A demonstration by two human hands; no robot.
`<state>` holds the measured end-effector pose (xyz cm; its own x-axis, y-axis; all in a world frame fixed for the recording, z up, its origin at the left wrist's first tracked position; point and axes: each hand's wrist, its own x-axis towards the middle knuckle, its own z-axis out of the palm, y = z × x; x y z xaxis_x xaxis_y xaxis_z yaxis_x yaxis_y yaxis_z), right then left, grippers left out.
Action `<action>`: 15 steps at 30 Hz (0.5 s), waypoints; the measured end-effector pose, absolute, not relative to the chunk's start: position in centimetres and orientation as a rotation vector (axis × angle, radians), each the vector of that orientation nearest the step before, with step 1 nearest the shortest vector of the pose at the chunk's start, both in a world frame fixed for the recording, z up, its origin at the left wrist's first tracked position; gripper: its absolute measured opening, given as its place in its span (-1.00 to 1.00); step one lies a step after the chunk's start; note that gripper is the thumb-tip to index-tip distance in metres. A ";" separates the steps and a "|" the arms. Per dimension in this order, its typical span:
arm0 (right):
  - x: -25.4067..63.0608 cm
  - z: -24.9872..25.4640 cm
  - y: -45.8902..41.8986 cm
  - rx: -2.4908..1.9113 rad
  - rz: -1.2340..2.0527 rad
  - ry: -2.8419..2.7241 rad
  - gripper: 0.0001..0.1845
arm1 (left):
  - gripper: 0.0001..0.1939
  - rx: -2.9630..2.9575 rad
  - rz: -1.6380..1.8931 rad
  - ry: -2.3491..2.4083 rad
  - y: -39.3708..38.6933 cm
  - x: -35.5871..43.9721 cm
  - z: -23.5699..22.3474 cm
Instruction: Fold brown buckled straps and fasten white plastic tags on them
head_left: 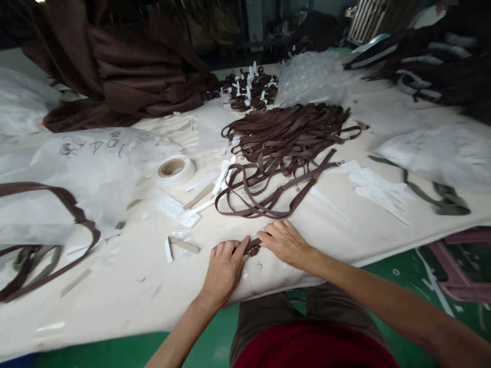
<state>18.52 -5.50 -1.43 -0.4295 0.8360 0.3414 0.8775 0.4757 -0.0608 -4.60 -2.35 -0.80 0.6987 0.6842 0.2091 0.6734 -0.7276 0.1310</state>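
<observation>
My left hand [224, 266] and my right hand [284, 240] rest palm down at the near edge of the white table [126, 301], side by side. Between them lies a small folded brown strap [253, 247] with a brass buckle; both hands press on its ends. Just beyond my hands sprawls a loose pile of brown straps [284, 148] with metal fittings. White plastic ties [224, 176] lie left of that pile.
A roll of white tape [174, 168] sits left of centre. Brown fabric [115, 71] is heaped at the back left, small bundled straps [251, 89] at the back centre, plastic bags [441, 151] at right. A brown bag handle [57, 194] lies on white sheeting at left.
</observation>
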 end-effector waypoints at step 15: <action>31.0 1.8 -6.1 -2.265 -0.020 -1.750 -0.75 | -0.62 1.607 0.686 1.126 -3.6 -0.8 3.6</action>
<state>30.97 -6.11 1.84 0.2669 0.9470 0.1791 0.9507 -0.2283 -0.2098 -0.78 -3.57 3.59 0.4018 0.9109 -0.0942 0.3345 -0.0502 0.9411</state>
